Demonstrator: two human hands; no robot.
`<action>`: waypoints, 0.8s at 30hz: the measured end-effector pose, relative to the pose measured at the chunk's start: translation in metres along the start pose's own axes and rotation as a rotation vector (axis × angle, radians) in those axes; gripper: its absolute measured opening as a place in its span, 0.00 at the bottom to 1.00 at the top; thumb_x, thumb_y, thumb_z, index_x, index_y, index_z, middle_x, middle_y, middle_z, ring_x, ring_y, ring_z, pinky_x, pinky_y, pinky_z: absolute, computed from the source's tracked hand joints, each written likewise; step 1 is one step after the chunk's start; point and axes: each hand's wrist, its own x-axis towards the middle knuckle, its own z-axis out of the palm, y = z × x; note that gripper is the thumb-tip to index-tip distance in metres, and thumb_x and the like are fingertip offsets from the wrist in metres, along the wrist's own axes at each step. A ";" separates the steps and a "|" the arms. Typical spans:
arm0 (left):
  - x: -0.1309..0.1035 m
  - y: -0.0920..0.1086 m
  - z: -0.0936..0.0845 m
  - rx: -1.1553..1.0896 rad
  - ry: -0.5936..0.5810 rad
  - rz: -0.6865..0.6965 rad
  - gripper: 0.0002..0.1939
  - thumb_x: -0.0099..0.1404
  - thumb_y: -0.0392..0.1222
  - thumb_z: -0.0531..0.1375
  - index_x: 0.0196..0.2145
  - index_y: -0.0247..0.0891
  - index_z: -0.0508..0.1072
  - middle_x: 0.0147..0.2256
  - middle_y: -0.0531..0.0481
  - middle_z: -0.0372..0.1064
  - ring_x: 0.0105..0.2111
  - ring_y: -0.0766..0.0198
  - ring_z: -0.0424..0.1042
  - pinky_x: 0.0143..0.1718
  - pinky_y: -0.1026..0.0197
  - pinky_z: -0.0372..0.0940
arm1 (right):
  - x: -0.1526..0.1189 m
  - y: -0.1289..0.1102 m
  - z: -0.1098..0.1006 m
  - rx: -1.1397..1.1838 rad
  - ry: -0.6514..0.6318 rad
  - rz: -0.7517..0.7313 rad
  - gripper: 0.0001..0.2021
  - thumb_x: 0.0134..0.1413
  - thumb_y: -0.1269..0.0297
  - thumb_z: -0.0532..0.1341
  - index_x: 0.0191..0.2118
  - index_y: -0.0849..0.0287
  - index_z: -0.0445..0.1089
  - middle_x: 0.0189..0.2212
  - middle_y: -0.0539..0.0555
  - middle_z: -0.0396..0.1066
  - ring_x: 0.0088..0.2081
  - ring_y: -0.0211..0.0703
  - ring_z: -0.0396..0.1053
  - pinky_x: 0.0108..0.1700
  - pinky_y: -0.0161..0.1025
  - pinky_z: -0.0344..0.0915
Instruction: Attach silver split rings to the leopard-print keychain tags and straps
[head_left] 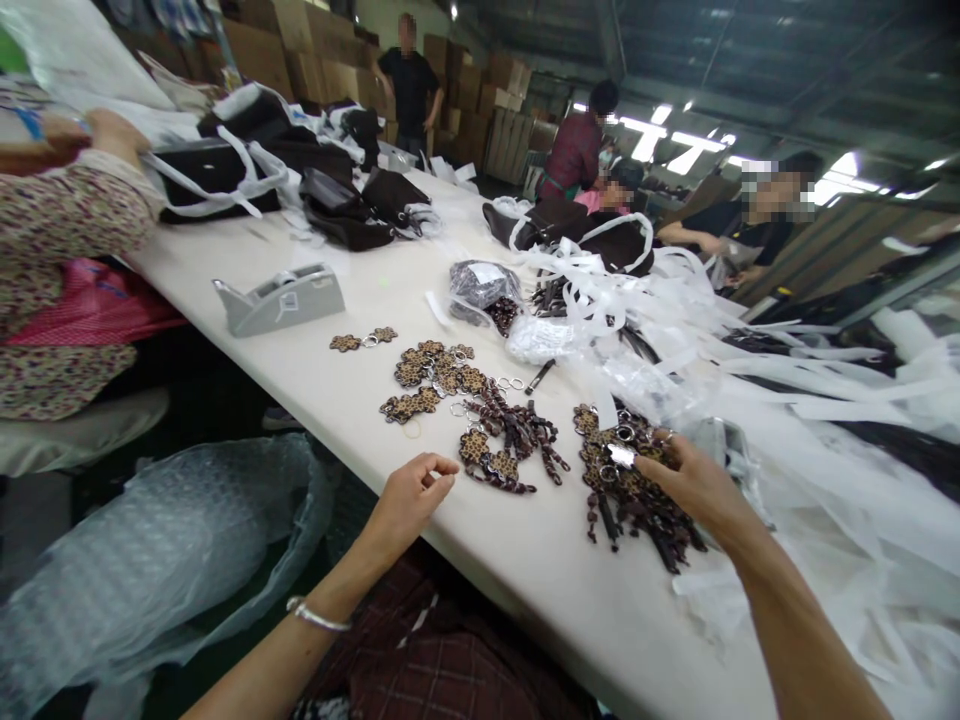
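Note:
My left hand [412, 495] hovers by the table's near edge, fingers loosely curled and thumb slightly apart, with nothing visible in them. Just past its fingertips lie leopard-print flower charms [474, 447] and strings of dark brown beads [517, 420]. My right hand [694, 485] reaches onto a second pile of charms and beaded tassels [630, 500], thumb and fingers closing on a flower charm. A shiny silver tag [621, 456] shows beside the thumb. Its other fingers are partly hidden. More flower charms [442, 370] with metal rings lie farther up the table.
A grey tape dispenser [285, 298] stands near the left edge of the white table [390, 290]. Plastic bags [484, 285], white strips [675, 290] and dark bags [345, 205] lie beyond. Bubble wrap [172, 550] hangs at lower left. A co-worker's sleeve [75, 230] is at left; several people stand or sit farther back.

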 end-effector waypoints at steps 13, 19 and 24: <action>0.003 -0.016 -0.008 0.163 0.058 0.102 0.10 0.63 0.41 0.55 0.36 0.38 0.76 0.36 0.48 0.74 0.33 0.61 0.71 0.38 0.60 0.64 | -0.031 -0.069 0.119 0.043 -0.338 -0.179 0.27 0.52 0.64 0.63 0.59 0.63 0.65 0.53 0.64 0.69 0.55 0.59 0.64 0.57 0.53 0.60; 0.009 -0.020 -0.018 0.174 0.106 0.100 0.10 0.64 0.40 0.54 0.38 0.38 0.75 0.37 0.48 0.74 0.34 0.61 0.72 0.39 0.60 0.65 | -0.024 -0.100 0.136 0.079 -0.324 -0.238 0.25 0.54 0.69 0.59 0.59 0.64 0.66 0.49 0.63 0.72 0.50 0.56 0.67 0.54 0.50 0.63; 0.024 -0.036 -0.046 0.308 0.260 0.097 0.09 0.65 0.39 0.54 0.39 0.39 0.74 0.39 0.48 0.73 0.35 0.60 0.72 0.42 0.57 0.65 | -0.028 -0.090 0.141 0.214 -0.305 -0.196 0.22 0.54 0.66 0.59 0.55 0.60 0.68 0.44 0.59 0.75 0.42 0.51 0.72 0.48 0.48 0.66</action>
